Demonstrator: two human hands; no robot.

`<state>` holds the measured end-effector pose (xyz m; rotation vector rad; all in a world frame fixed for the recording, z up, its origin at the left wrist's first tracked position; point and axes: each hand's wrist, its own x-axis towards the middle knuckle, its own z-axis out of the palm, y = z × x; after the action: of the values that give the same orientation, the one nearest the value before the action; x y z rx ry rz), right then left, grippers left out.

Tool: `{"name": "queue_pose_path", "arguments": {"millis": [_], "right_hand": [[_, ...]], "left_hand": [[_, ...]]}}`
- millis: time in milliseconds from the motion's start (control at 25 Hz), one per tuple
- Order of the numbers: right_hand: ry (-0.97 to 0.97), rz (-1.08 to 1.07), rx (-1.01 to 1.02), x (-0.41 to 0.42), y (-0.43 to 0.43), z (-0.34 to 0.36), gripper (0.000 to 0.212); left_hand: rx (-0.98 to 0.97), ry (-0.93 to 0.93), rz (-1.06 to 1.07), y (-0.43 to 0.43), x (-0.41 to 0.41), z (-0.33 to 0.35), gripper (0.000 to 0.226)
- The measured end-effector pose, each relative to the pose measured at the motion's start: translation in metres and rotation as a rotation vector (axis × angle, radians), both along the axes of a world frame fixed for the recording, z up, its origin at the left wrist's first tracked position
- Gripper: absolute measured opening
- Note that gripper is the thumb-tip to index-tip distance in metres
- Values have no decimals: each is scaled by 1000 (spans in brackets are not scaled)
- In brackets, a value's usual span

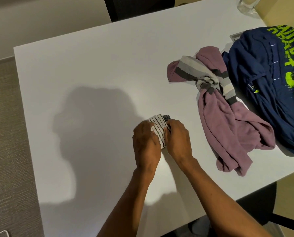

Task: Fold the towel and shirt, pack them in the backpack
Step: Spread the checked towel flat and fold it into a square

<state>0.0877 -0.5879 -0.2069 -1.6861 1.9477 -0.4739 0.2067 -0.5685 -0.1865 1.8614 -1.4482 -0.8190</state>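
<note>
Two hands — left (146,142), right (177,139) — grip the folded striped towel (157,127)

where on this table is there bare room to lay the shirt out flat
The widest bare patch is the left half of the table, from the left hand out to the left and far edges. A second strip lies beyond the towel, toward the far edge. The right side is crowded: the shirt lies bunched against the backpack.
</note>
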Motion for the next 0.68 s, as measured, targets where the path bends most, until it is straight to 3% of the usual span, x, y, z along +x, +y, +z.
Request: {"name": "queue_pose_path", "arguments": {"millis": [240, 400, 520, 600, 680], "right_hand": [[-159, -199, 2, -2, 6, -3, 8], [-181, -242, -22, -12, 7, -4, 7], [-130, -194, -38, -22, 0, -10, 7], [-100, -151, -45, -25, -3, -14, 9], [-14, -110, -84, -23, -4, -16, 9]], "left_hand": [[95, 58, -43, -13, -8, -23, 42], [-70, -264, -343, -17, -17, -40, 53], [-44, -383, -378, -21, -22, -47, 56], [-8, -441, -384, -16, -23, -52, 73], [17, -480, -435, -14, -23, -58, 69]]}}
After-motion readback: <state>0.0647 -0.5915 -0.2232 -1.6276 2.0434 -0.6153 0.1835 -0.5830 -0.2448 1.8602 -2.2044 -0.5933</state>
